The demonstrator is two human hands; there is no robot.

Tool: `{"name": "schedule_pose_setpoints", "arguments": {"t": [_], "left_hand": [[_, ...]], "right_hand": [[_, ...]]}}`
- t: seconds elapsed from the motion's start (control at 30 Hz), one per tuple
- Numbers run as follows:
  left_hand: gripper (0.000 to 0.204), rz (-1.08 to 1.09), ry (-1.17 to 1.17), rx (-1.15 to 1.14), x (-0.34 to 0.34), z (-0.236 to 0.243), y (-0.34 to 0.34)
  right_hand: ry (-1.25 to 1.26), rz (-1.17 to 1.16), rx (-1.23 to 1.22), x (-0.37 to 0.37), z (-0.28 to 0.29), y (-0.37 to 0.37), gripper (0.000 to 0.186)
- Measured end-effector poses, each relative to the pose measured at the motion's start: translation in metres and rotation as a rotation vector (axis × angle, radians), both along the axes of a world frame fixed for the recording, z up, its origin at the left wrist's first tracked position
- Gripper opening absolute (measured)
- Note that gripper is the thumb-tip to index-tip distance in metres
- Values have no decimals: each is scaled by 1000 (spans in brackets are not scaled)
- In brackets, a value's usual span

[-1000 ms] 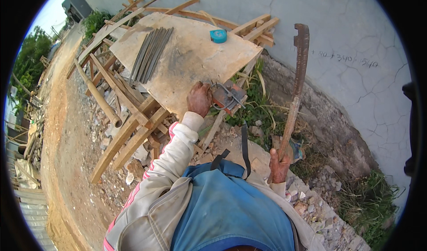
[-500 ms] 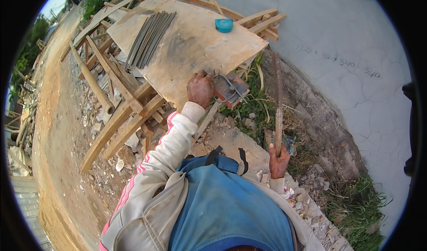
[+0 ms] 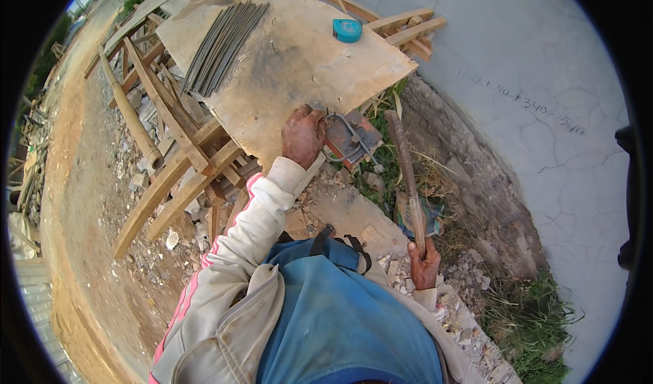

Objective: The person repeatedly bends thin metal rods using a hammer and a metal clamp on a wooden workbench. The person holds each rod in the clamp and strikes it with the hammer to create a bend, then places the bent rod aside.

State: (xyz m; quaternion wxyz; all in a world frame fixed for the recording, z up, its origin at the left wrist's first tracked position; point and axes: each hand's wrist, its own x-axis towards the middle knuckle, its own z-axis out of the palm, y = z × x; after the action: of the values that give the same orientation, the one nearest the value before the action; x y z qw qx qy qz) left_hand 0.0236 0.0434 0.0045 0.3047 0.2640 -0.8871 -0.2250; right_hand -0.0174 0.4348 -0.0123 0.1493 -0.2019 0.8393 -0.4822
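My left hand (image 3: 303, 136) is closed at the near edge of a plywood board (image 3: 306, 64), gripping a bent steel rod (image 3: 336, 116). The rod curves round a small rusty bending jig (image 3: 356, 139) with metal pins, fixed at the board's corner. My right hand (image 3: 424, 264) is wrapped round the lower end of a long rusty metal bar (image 3: 407, 173). The bar slants up and left, its top end just right of the jig and apart from it. Farther up the board lie a bundle of straight steel rods (image 3: 224, 47) and a teal tape measure (image 3: 347, 30).
Crossed timber beams (image 3: 170, 187) and a bamboo pole (image 3: 129, 112) stick out left of the board, over broken rubble. A grey wall (image 3: 517, 57) with a rough stone base (image 3: 476, 173) stands on the right. Weeds (image 3: 537, 323) grow along it; a dirt road (image 3: 75, 200) runs on the left.
The bar in my right hand has tipped left at its top, toward the jig. My left hand keeps its grip beside the jig. The view has shifted slightly.
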Motion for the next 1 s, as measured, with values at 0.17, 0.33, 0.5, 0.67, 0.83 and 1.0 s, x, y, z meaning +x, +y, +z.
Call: {"name": "schedule_pose_setpoints", "arguments": {"t": [0.17,0.33,0.5,0.67,0.83,1.0], "left_hand": [[21,-65,-51,223,3,8,-13],[26,-81,-9,286,19,22,-26],[26,-93,-144,185,22,26,-18],[19,-71,-154,99,12,23,-12],[14,-59,-93,65,7,17,-9],[12,-29,-91,47,5,14,-2]], "right_hand": [[4,-10,198,-2,4,17,37],[-76,-25,190,-2,2,19,36],[-92,-28,128,1,3,13,37],[-69,-9,107,-1,-3,10,32],[-92,8,141,-8,-12,7,32],[-161,7,75,-17,-17,-2,35]]}}
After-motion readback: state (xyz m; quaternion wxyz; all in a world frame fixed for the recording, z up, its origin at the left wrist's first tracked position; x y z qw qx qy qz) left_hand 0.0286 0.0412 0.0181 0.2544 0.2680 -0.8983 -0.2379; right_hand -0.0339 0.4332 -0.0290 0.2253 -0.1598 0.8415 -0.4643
